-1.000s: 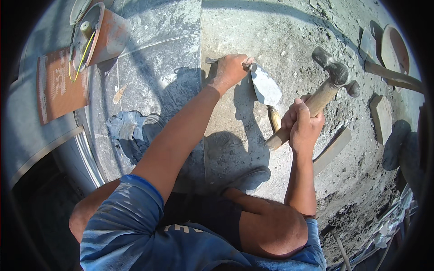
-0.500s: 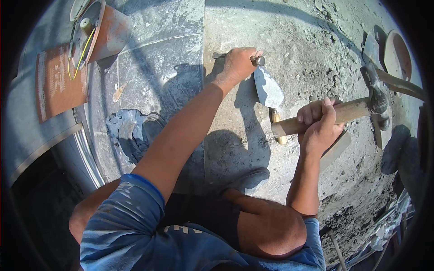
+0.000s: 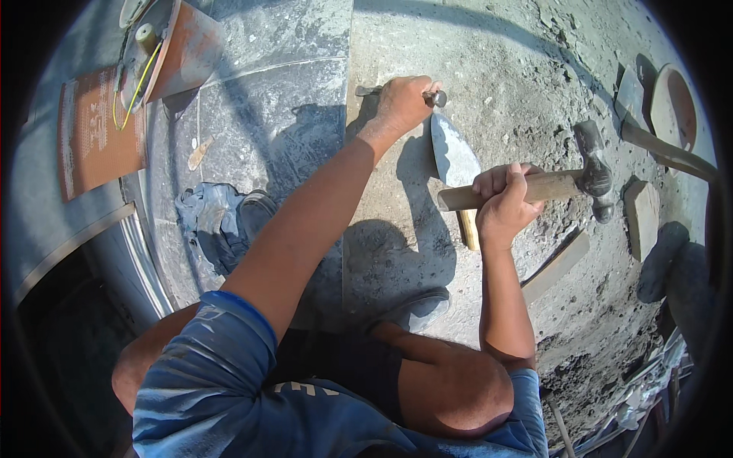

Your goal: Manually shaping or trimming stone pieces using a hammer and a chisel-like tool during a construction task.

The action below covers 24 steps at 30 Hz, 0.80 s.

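Note:
Closed round a metal chisel (image 3: 436, 99), my left hand (image 3: 403, 105) is low over the seam between the grey tiles and the rough ground. The chisel's flat end shows to the left of the fist and its round butt to the right. My right hand (image 3: 505, 204) grips the wooden handle of a hammer (image 3: 596, 180); its dark metal head points away to the right, held above the ground and apart from the chisel. Between the hands lies a trowel (image 3: 455, 153) with a grey, mortar-smeared blade. The right hand and hammer handle partly cover its wooden handle.
An orange bucket (image 3: 187, 53) with a yellow cord stands at the far left beside a brown perforated sheet (image 3: 103, 130). A crumpled cloth (image 3: 214, 221) lies by my left foot. Tile pieces (image 3: 641, 217), a round bowl (image 3: 673, 107) and a wooden handle (image 3: 664, 146) are at the right.
My right hand has moved left with the hammer, and the hammer head has come down and left, nearer the chisel. My left hand stays almost in place on the chisel.

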Available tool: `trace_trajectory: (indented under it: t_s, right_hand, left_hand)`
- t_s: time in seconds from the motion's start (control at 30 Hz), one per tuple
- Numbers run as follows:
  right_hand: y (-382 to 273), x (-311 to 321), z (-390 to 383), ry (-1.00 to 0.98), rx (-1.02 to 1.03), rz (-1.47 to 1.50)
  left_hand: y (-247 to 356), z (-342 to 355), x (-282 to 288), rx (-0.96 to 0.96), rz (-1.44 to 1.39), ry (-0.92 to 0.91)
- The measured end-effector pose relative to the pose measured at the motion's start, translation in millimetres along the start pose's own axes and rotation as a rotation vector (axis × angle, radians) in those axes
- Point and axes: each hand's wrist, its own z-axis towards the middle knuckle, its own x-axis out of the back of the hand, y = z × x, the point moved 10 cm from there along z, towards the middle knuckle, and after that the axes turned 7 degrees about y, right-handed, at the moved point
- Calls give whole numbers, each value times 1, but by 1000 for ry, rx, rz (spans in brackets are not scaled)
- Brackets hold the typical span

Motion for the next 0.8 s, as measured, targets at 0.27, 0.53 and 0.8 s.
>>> trace_trajectory:
  t_s: [0.27,0.53,0.8]
  right_hand:
    - [-16,-3,8,-60,-133,-200]
    - [79,7,-11,-357,-425,-711]
    - [-42,-4,24,42,-10,-45]
  left_hand:
    - [-11,-1,3,66,39,-61]
    - [-10,0,-12,-3,112,-85]
    - [5,20,-11,36,34,-80]
